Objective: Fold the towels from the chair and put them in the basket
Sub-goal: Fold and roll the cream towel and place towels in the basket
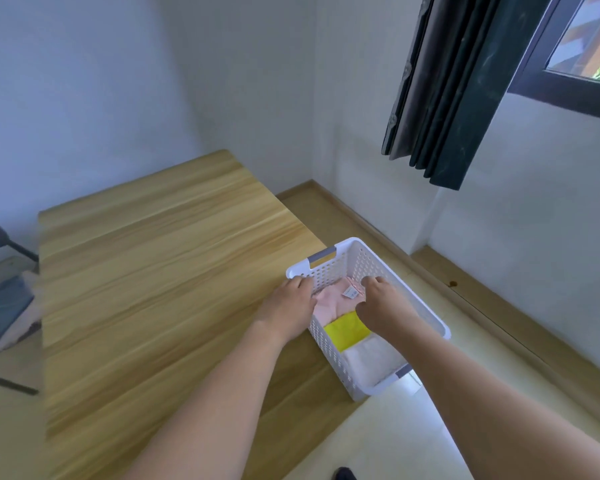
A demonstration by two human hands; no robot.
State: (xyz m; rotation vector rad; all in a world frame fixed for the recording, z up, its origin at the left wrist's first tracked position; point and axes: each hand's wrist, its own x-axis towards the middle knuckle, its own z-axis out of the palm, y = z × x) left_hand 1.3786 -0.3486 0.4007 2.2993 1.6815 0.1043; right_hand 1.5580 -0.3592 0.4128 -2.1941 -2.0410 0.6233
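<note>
Your hands at the white basket [426, 308]

Your left hand [288, 306] and right hand [383, 308] gripped the folded pink towel [329, 301], its long axis running across the basket's length.

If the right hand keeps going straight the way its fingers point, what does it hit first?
Probably the far end wall of the white basket: the right hand points away over the pink towel it grips. Depth is unclear.

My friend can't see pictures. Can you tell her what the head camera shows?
Two bare hands, the left hand and the right hand, grip a folded pink towel inside a white perforated plastic basket, beyond a folded yellow towel and a folded white towel. The basket sits on the floor beside a light wooden table.
</note>
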